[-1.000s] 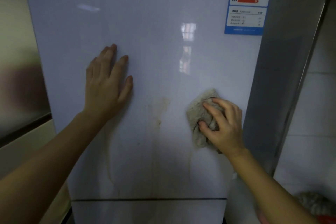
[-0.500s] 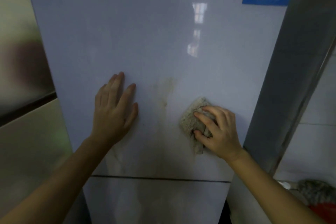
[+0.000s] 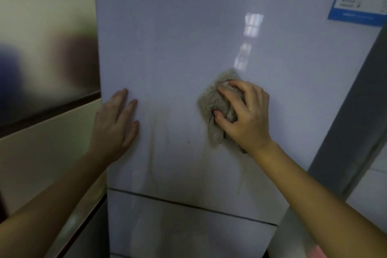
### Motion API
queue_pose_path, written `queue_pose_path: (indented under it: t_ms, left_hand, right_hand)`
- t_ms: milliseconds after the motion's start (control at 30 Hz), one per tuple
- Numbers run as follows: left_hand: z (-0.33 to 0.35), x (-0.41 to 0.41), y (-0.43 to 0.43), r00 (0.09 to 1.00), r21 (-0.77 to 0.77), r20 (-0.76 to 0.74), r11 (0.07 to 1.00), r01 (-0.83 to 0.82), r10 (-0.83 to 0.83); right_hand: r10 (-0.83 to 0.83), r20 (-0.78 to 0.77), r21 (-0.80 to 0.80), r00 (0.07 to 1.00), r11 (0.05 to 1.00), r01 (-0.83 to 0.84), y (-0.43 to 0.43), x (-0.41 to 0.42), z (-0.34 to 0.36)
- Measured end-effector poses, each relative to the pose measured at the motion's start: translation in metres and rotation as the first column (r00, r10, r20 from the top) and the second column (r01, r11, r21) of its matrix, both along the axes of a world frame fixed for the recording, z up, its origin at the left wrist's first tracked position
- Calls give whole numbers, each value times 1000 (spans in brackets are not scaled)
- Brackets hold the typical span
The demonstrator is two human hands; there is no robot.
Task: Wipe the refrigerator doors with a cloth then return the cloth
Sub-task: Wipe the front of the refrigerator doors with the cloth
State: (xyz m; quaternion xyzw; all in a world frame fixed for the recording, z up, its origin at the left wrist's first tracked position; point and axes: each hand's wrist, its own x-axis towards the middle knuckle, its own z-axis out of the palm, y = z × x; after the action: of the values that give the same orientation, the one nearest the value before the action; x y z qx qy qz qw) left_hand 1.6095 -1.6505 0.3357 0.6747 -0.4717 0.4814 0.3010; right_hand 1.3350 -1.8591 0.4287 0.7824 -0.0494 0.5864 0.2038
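The glossy white upper refrigerator door (image 3: pixel 188 37) fills the middle of the view, with yellowish drip streaks low on it. My right hand (image 3: pixel 245 115) presses a bunched grey-beige cloth (image 3: pixel 211 100) flat against the door, right of centre. My left hand (image 3: pixel 114 125) lies flat on the door near its left edge, fingers spread and pointing up, holding nothing. A dark seam separates the upper door from the lower door (image 3: pixel 184 232).
A blue-bordered energy label (image 3: pixel 360 0) sticks to the door's top right. The fridge's grey side panel (image 3: pixel 351 111) runs down the right, with white wall tiles beyond. A beige glossy cabinet (image 3: pixel 48 69) with a dark band stands to the left.
My right hand has slid the cloth upward and to the right over the stained patch. The view has shifted right, so my left hand now sits near the door's left edge.
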Motion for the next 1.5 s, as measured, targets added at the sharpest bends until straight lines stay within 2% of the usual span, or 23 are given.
queue_pose_path:
  t_ms: [167,267,400,500,567,633,767,833,933,1133,1333,1500]
  left_hand:
    - [-4,-6,-6,999,-44,-37,999,27,-29]
    - [-5,-7,-9,998,-56,-56,998,31,-35]
    - [-6,-7,-10,996,-56,-69,997,45,-48]
    - [-6,-6,-8,996,-50,-71,998,48,-52]
    - [-6,-6,-6,996,-47,-68,997,57,-60]
    - [-5,-6,-5,996,-51,-58,997,59,-62]
    - [-5,-8,-5,996,-52,-69,997,58,-61]
    - [-6,-9,-5,995,-46,-79,998,53,-57]
    - [-7,-11,-4,996,-36,-75,998,47,-50]
    - [-6,-11,-3,993,-5,-108,999,42,-43]
    - [-7,-12,-2,990,9,-131,999,50,-48]
    - [-10,-10,-4,990,20,-131,998,61,-58]
  right_hand:
    - [3,-232,-125,973,992,-33,4,11,-50]
    - [-1,-291,-182,957,982,-54,3,7,-52]
    - [0,-165,-134,986,991,-22,2,3,-12]
    - [-5,-13,-31,1000,1000,4,7,8,17]
    - [-7,30,19,1000,1000,6,11,12,18]
    - [-3,-25,4,1000,1000,3,13,18,0]
    - [6,-277,-140,961,989,-47,7,17,-64]
    - [5,-324,-162,946,985,-61,4,10,-86]
    - [5,-280,-123,960,991,-42,3,3,-87]
    - [-3,-81,2,997,1000,3,9,10,-52]
    - [5,-133,-24,991,1000,-8,15,23,-78]
    - [-3,-83,2,997,1000,3,22,33,-82]
